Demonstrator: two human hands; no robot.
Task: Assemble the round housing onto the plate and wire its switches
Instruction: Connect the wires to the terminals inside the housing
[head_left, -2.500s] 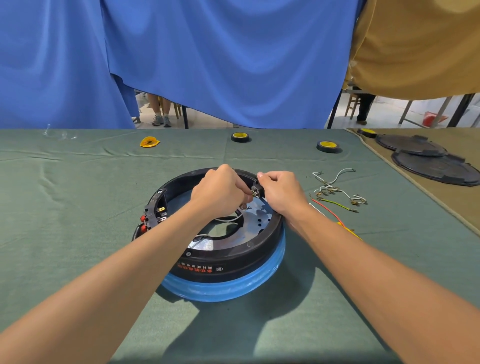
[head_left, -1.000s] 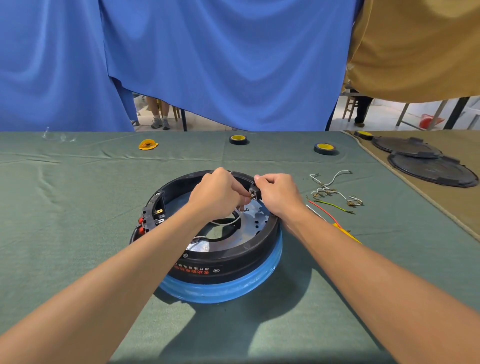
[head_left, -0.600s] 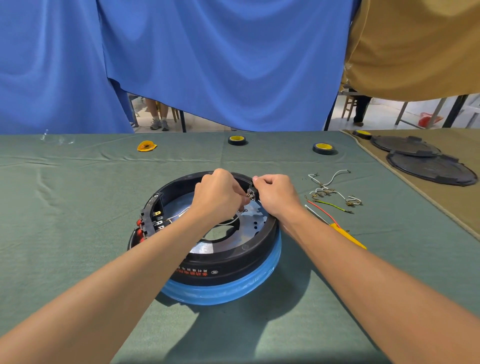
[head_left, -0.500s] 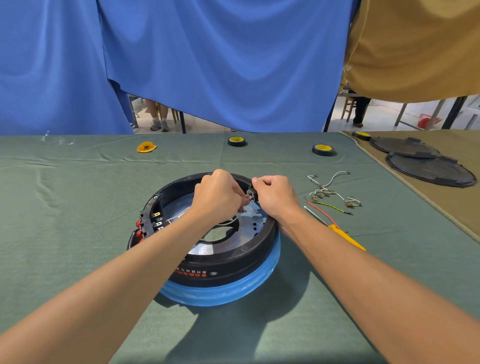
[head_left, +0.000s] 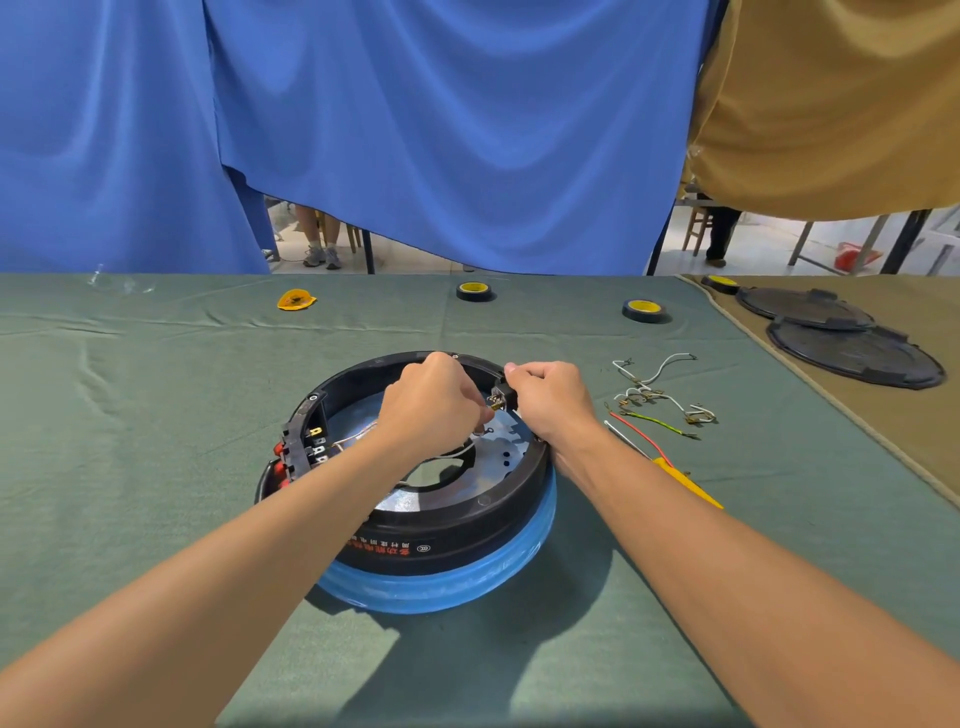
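At the round black plastic housing's (head_left: 452, 525) rim, my right hand (head_left: 553, 400) pinches the small black switch (head_left: 505, 395); left hand (head_left: 431, 405) curled, grip hidden. Wiring step; next, a straight push.

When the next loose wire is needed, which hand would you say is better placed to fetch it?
Probably the right hand: the wires lie on its side of the housing, while the left hand would have to cross over it.
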